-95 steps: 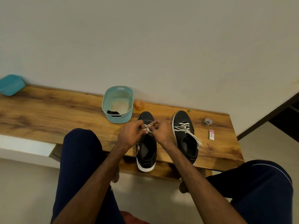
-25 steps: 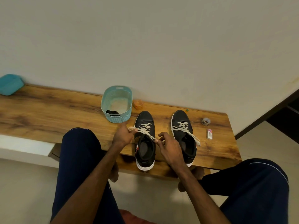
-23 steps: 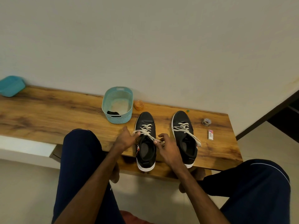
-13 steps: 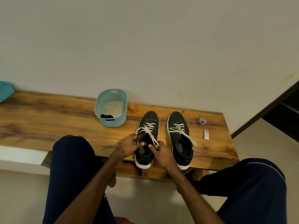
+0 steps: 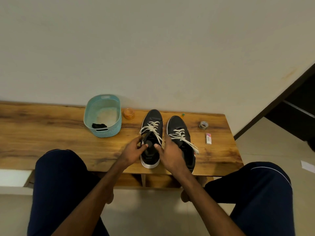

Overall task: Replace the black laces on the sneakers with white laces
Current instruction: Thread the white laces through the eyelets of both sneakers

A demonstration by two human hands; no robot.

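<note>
Two black sneakers stand side by side on the wooden bench [image 5: 51, 143], toes toward the wall. The left sneaker [image 5: 152, 120] carries a white lace [image 5: 150, 127] crossed through its eyelets. The right sneaker [image 5: 179, 126] is laced with a white lace [image 5: 183, 138] too, with a loose end trailing over its right side. My left hand [image 5: 133, 151] grips the left sneaker's collar on its left side. My right hand [image 5: 170, 154] holds the same collar from the right, thumb at the opening. A black lace [image 5: 99, 125] lies in the teal basket [image 5: 104, 132].
A small orange jar [image 5: 129, 113] stands beside the basket. A tape roll [image 5: 203, 125] and a small white-pink box [image 5: 208, 138] lie at the bench's right end. My knees in dark blue trousers flank the bench front. The wall runs close behind the bench.
My hands let go of the lace ends and dropped back to the left sneaker's collar. That sneaker has shifted right, closer to the other one. The camera has swung slightly left.
</note>
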